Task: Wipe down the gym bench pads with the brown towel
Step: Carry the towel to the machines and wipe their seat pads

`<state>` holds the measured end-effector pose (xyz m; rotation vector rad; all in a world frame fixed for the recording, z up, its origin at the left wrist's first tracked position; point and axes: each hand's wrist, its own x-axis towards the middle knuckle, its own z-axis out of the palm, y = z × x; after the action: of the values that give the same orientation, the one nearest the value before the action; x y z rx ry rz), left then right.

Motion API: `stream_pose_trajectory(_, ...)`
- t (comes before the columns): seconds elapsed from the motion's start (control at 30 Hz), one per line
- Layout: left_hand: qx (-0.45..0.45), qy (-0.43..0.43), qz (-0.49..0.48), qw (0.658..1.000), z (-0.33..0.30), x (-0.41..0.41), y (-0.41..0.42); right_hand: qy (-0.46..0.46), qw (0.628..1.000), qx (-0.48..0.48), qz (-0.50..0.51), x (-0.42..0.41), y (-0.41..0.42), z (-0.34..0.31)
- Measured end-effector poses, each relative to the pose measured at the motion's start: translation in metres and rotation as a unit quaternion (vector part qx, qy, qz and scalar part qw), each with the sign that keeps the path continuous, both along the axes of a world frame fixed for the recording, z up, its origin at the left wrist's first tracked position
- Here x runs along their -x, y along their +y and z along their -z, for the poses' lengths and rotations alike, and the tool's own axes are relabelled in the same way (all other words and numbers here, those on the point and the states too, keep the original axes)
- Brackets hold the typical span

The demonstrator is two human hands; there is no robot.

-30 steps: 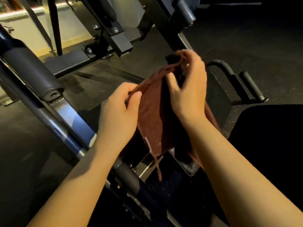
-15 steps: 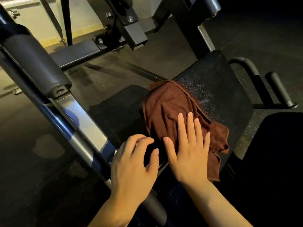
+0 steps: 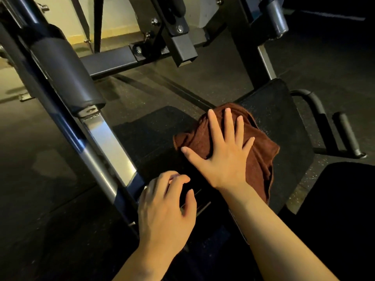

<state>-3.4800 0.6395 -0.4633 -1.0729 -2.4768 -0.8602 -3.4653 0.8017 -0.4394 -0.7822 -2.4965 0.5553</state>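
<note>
Sliding farther up the pad (image 3: pixel 284 110) now, my right hand (image 3: pixel 225 157) presses the brown towel (image 3: pixel 261 151) flat, fingers spread. Left hand (image 3: pixel 166 205) hovers near, loosely curled, holding nothing. I'd say wiping has barely begun; damp specks remain on the far right.

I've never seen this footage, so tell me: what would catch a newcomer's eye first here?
First, the right hand, fingers spread, pressing the brown towel flat on the black seat pad at centre right. Next, the left hand, loosely curled and holding nothing, near the pad's front edge. On the left, a padded roller on a slanted steel frame bar catches the light.
</note>
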Motion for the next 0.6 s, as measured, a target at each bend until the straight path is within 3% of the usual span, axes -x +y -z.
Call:
stream_pose_trajectory(0.23, -0.042, 0.017, -0.013, 0.999, 0.0, -0.006, -0.001, 0.008, 0.998, -0.054, -0.03, -0.035, -0.038, 0.033)
stream_pose_trajectory(0.43, -0.054, -0.033, -0.038, 0.997, 0.0, -0.004, -0.001, 0.012, 0.999, 0.013, -0.033, 0.004, -0.008, -0.006)
stream_pose_trajectory(0.6, -0.095, 0.001, -0.023, 0.995, 0.006, -0.003, -0.001, 0.065, 0.997, 0.037, -0.011, 0.018, 0.03, -0.015)
